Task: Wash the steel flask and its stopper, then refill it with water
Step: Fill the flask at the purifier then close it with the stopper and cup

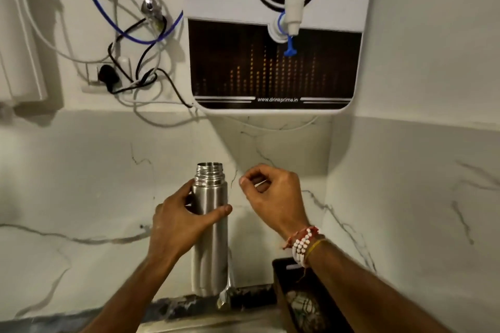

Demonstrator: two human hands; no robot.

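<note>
The steel flask [211,227] stands upright in the middle of the view, its threaded mouth uncovered, and no stopper is in sight. My left hand [181,222] grips the flask's upper body, thumb across the front. My right hand [273,194] hovers just right of the flask's neck, apart from it, with its fingers curled in and nothing visible inside them. The water purifier [276,35] hangs on the wall above, and its blue-and-white tap [292,13] is well above and right of the flask's mouth.
A chrome sink tap [226,296] pokes out behind the flask's base, above the steel sink rim [205,326]. A dark holder [295,303] with a scrubber sits under my right forearm. Cables and a plug socket [108,76] hang at the left on the marble wall.
</note>
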